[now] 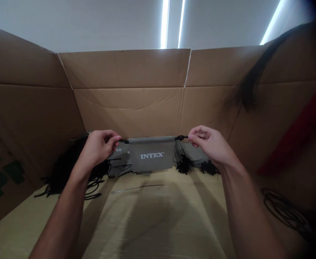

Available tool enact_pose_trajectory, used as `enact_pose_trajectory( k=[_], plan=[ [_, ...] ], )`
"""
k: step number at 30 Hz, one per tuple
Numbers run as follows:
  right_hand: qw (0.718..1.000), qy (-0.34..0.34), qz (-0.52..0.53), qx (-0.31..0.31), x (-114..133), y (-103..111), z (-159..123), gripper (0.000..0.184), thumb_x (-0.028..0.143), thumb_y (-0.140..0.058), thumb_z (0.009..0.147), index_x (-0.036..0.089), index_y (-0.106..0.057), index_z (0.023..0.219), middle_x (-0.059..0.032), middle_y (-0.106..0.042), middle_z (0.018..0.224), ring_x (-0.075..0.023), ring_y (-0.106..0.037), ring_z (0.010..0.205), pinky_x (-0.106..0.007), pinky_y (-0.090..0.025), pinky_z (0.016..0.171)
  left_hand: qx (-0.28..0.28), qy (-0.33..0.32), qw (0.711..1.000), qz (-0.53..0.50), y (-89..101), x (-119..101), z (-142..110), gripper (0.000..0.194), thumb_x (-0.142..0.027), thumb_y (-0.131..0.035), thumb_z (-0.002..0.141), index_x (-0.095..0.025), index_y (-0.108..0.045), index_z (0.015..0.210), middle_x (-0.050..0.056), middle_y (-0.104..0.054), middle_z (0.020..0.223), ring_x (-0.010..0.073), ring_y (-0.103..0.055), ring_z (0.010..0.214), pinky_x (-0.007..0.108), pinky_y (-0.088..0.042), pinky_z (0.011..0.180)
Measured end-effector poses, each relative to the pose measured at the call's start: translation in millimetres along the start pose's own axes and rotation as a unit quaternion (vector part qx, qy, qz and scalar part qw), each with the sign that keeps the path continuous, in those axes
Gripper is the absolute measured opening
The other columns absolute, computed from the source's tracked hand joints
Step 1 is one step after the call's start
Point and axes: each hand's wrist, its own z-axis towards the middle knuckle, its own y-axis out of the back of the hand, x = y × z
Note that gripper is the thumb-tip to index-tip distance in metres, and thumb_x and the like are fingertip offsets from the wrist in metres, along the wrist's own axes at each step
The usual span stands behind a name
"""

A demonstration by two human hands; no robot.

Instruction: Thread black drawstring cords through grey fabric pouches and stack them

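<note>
A grey drawstring pouch (151, 156) printed INTEX hangs stretched between my two hands, its black cords coming out at both top corners. My left hand (101, 145) pinches the cord on the left side between thumb and forefinger. On the other side, my right hand (207, 144) pinches the right cord end, just past a dark knot. Behind the pouch are more grey pouches (120, 167) in a stack, with bunches of black cord (184, 164) at their right. Another stack of grey pouches (198, 155) lies partly behind my right hand.
A large heap of black cords (66, 169) lies at left, partly behind my forearm. A thin threading needle (137, 187) rests on the pale yellow table surface (152, 223). Cardboard walls (128, 100) enclose the back and sides. Looped black cord (284, 210) is at right.
</note>
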Motion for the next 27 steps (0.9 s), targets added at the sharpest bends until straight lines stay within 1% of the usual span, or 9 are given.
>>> enact_pose_trajectory(
  k=[3, 7, 10, 12, 14, 19, 23, 27],
  plan=[
    [1.000, 0.005, 0.002, 0.022, 5, 1, -2, 0.032, 0.049, -0.083, 0.076, 0.020, -0.072, 0.083, -0.0012, -0.067, 0.069, -0.0126, -0.055, 0.059, -0.025, -0.044, 0.055, -0.012, -0.003, 0.999, -0.046, 0.5, 4, 2, 0.020, -0.036, -0.075, 0.083, -0.017, -0.081, 0.080, 0.005, -0.070, 0.062, 0.0145, -0.056, 0.047, 0.022, -0.042, 0.044],
    [0.999, 0.016, -0.014, 0.042, 7, 1, -4, 0.037, 0.054, -0.084, 0.076, 0.019, -0.077, 0.087, -0.0033, -0.069, 0.070, -0.0141, -0.056, 0.060, -0.027, -0.045, 0.055, -0.066, -0.014, 0.994, -0.088, 2.1, 6, 4, 0.016, -0.032, -0.076, 0.082, -0.016, -0.080, 0.081, 0.005, -0.070, 0.062, 0.0138, -0.058, 0.048, 0.021, -0.045, 0.045],
    [0.998, 0.029, -0.031, 0.044, 5, -4, -3, 0.040, 0.057, -0.080, 0.080, 0.018, -0.076, 0.088, -0.0028, -0.066, 0.067, -0.0149, -0.055, 0.059, -0.028, -0.043, 0.053, -0.101, -0.021, 0.988, -0.111, 3.1, 5, 5, 0.014, -0.030, -0.076, 0.082, -0.016, -0.079, 0.084, 0.005, -0.072, 0.065, 0.0123, -0.059, 0.048, 0.020, -0.045, 0.045],
    [0.997, 0.042, -0.043, 0.039, 3, -9, -2, 0.042, 0.060, -0.074, 0.084, 0.018, -0.073, 0.086, -0.0034, -0.065, 0.068, -0.0153, -0.055, 0.060, -0.028, -0.042, 0.053, -0.116, -0.023, 0.985, -0.123, 3.4, 4, 5, 0.014, -0.028, -0.076, 0.082, -0.015, -0.079, 0.086, 0.005, -0.072, 0.067, 0.0115, -0.059, 0.049, 0.019, -0.046, 0.046],
    [0.996, 0.056, -0.058, 0.031, 0, -16, -1, 0.042, 0.060, -0.066, 0.089, 0.019, -0.070, 0.082, -0.0050, -0.066, 0.072, -0.0163, -0.055, 0.063, -0.028, -0.041, 0.054, -0.128, -0.021, 0.982, -0.135, 3.7, 3, 5, 0.014, -0.027, -0.076, 0.083, -0.014, -0.078, 0.088, 0.004, -0.072, 0.068, 0.0110, -0.060, 0.050, 0.019, -0.047, 0.046],
    [0.990, 0.087, -0.112, -0.001, -1, -24, -2, 0.040, 0.054, -0.053, 0.098, 0.020, -0.064, 0.080, -0.0076, -0.069, 0.077, -0.0194, -0.060, 0.069, -0.032, -0.046, 0.062, -0.141, -0.021, 0.978, -0.153, 4.5, 0, 5, 0.013, -0.025, -0.075, 0.083, -0.013, -0.076, 0.089, 0.004, -0.072, 0.069, 0.0102, -0.059, 0.051, 0.020, -0.049, 0.048],
    [0.979, 0.107, -0.169, -0.041, 3, -24, -5, 0.032, 0.043, -0.050, 0.102, 0.021, -0.061, 0.082, -0.0077, -0.070, 0.076, -0.0201, -0.061, 0.068, -0.032, -0.043, 0.065, -0.150, -0.020, 0.976, -0.156, 4.3, -3, 5, 0.009, -0.019, -0.075, 0.082, -0.013, -0.074, 0.089, 0.005, -0.074, 0.072, 0.0107, -0.061, 0.052, 0.021, -0.051, 0.050],
    [0.965, 0.131, -0.211, -0.086, 6, -26, -6, 0.028, 0.037, -0.045, 0.103, 0.022, -0.056, 0.082, -0.0070, -0.069, 0.075, -0.0206, -0.062, 0.068, -0.033, -0.042, 0.067, -0.154, -0.014, 0.977, -0.148, 2.9, -2, 7, 0.005, -0.016, -0.071, 0.085, -0.013, -0.072, 0.088, 0.004, -0.073, 0.071, 0.0100, -0.061, 0.050, 0.019, -0.050, 0.048]
  ],
)
